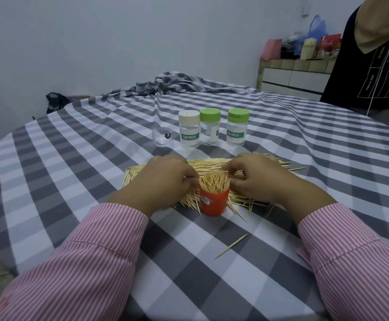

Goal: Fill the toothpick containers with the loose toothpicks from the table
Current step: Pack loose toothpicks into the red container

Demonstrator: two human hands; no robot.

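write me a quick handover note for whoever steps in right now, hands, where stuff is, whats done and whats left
Left hand: beside the orange container, fingers curled and pinching toothpicks at its rim.
Right hand: on the other side, fingers curled at the toothpicks by the rim; its grip is unclear.
Orange container stands upright on the checked tablecloth, packed with toothpicks.
Loose toothpick pile lies around and behind it; one stray toothpick lies nearer the person.
Behind: three lidded jars, white lid, green lids and, looking empty, plus a small clear cup.
Done: orange container nearly full. Left: the three jars and the pile.
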